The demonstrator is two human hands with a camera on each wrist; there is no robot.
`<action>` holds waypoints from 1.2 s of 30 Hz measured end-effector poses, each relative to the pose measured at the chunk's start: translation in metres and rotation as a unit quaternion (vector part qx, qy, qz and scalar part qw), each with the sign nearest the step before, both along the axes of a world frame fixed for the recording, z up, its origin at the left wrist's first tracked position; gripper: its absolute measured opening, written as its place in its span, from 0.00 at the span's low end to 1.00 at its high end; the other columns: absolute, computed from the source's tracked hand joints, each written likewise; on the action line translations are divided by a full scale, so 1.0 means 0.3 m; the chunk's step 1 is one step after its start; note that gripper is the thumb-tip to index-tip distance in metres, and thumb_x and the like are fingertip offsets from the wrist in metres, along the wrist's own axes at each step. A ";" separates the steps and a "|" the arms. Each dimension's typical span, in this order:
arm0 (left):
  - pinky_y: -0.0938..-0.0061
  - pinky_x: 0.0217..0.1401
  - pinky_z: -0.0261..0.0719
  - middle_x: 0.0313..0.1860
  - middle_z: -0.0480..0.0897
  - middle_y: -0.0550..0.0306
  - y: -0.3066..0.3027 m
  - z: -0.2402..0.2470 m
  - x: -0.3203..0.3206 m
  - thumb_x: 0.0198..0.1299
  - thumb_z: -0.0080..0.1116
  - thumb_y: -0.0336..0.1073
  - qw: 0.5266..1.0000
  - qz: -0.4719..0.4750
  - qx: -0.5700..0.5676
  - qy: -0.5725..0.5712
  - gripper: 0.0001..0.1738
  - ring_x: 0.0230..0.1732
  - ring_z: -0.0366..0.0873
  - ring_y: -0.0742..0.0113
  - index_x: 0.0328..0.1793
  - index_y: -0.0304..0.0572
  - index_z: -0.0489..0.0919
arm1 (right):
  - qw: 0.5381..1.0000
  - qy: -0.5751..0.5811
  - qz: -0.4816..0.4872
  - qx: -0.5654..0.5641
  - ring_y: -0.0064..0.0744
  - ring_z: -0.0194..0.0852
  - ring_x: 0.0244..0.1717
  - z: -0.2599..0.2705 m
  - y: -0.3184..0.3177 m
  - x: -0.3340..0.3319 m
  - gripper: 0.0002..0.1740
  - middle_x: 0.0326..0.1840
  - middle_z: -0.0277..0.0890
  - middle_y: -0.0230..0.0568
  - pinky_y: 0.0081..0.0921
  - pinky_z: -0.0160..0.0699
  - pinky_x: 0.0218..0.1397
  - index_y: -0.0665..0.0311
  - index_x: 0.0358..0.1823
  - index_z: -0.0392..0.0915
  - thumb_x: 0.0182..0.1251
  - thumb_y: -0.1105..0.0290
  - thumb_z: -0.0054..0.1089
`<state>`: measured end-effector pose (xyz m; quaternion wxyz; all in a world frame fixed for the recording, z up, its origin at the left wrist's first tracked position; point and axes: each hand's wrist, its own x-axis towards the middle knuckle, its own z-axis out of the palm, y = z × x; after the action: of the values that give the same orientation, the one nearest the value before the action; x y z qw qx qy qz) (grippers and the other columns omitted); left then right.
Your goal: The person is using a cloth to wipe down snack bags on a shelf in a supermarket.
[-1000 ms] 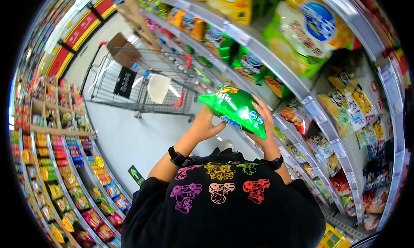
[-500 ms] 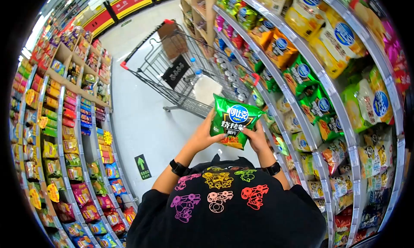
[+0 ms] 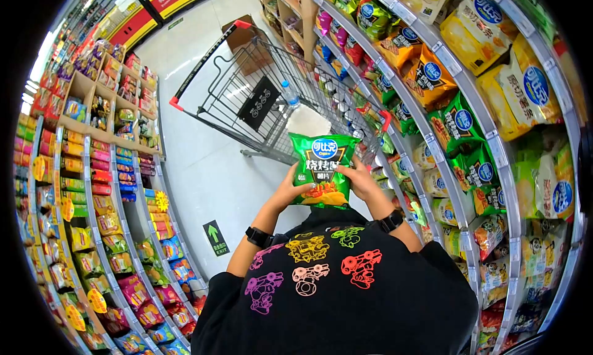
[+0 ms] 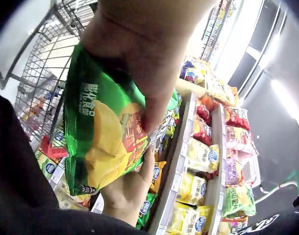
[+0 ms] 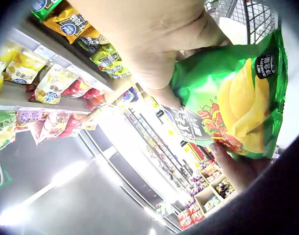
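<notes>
A green chip bag point(image 3: 321, 173) with a blue oval logo faces up, held in front of the chest in the head view. My left hand point(image 3: 288, 189) grips its left edge, thumb over the front. On the right edge my right hand point(image 3: 360, 181) grips it, thumb also across the front. In the left wrist view the bag point(image 4: 108, 142) hangs beneath the left hand point(image 4: 139, 63). The right wrist view shows the bag point(image 5: 228, 98) beside the right hand point(image 5: 164, 44), its fingers partly hidden behind the bag.
A wire shopping cart point(image 3: 213, 129) stands just beyond the bag, holding a water bottle point(image 3: 289, 94) and a white item point(image 3: 309, 121). Shelves of snack bags point(image 3: 430, 77) rise close on the right; more packed shelves point(image 3: 102, 200) line the left. A cardboard box point(image 3: 247, 52) sits behind the cart.
The bag, tilted with its side showing a second ago, now faces up with its front visible. Both hands stay on it. The head view has shifted, bringing the cart's handle nearer.
</notes>
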<state>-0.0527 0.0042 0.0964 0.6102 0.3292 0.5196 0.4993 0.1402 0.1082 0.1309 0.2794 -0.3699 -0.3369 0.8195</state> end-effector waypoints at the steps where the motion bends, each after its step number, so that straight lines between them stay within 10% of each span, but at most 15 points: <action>1: 0.72 0.60 0.66 0.57 0.70 0.51 0.030 -0.015 -0.017 0.49 0.62 0.32 1.000 -0.005 -0.019 -0.016 0.42 0.57 0.68 0.65 0.68 0.36 0.53 | 1.000 0.002 0.010 -0.009 0.33 0.73 0.48 -0.001 0.039 -0.019 0.33 0.52 0.68 0.48 0.27 0.75 0.49 0.70 0.62 0.54 0.55 0.76 0.60; 10: 0.71 0.52 0.75 0.49 0.76 0.51 0.328 -0.042 -0.203 0.52 0.56 0.27 0.990 0.030 -0.085 -0.112 0.22 0.47 0.76 0.64 0.55 0.34 0.67 | 0.990 -0.058 0.094 0.092 0.23 0.71 0.40 -0.104 0.358 -0.167 0.26 0.44 0.72 0.40 0.18 0.71 0.42 0.62 0.63 0.56 0.67 0.60 0.47; 14: 0.72 0.51 0.74 0.46 0.77 0.55 0.432 -0.093 -0.328 0.50 0.59 0.26 0.980 0.086 -0.089 -0.156 0.23 0.46 0.76 0.67 0.54 0.36 0.69 | 0.991 0.084 0.041 -0.098 0.27 0.73 0.39 -0.200 0.487 -0.243 0.24 0.43 0.73 0.41 0.23 0.73 0.40 0.59 0.60 0.62 0.69 0.55 0.43; 26: 0.73 0.49 0.74 0.45 0.76 0.55 0.765 -0.405 -0.815 0.48 0.63 0.27 0.974 0.078 -0.209 -0.048 0.25 0.44 0.76 0.67 0.53 0.36 0.68 | 0.902 -0.324 -0.029 -0.285 0.34 0.67 0.45 -1.094 0.659 -0.458 0.20 0.53 0.66 0.27 0.34 0.71 0.44 0.48 0.50 0.71 0.57 0.53 0.55; 36: 0.76 0.50 0.74 0.46 0.76 0.55 0.762 -0.500 -0.829 0.46 0.64 0.25 0.958 0.056 -0.280 -0.013 0.27 0.45 0.75 0.69 0.54 0.36 0.67 | 0.891 -0.358 -0.016 -0.277 0.30 0.71 0.35 -1.340 0.589 -0.537 0.19 0.40 0.72 0.35 0.30 0.73 0.36 0.59 0.45 0.74 0.58 0.54 0.53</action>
<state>-0.3016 0.2328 -0.0537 0.6561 0.1090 0.6479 0.3714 -0.0208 0.2850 -0.2710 0.0392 -0.7063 -0.1677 0.6867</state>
